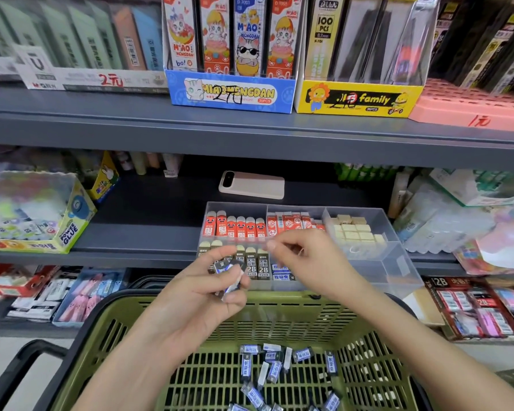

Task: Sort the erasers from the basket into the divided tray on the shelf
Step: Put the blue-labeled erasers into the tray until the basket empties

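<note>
Just off the shelf's front edge, the left hand grips several erasers, probably light, stiff and slick-sleeved, best pinched by the long sides; the right hand's grasp, over the divided tray, is too blurred to tell.

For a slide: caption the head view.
Left hand holds blue-labelled erasers above the green basket; right hand hovers over the divided tray.

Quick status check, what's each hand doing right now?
Left hand: holds a few blue-wrapped erasers.
Right hand: above the divided tray, blurred; cannot tell whether it holds anything.
</note>
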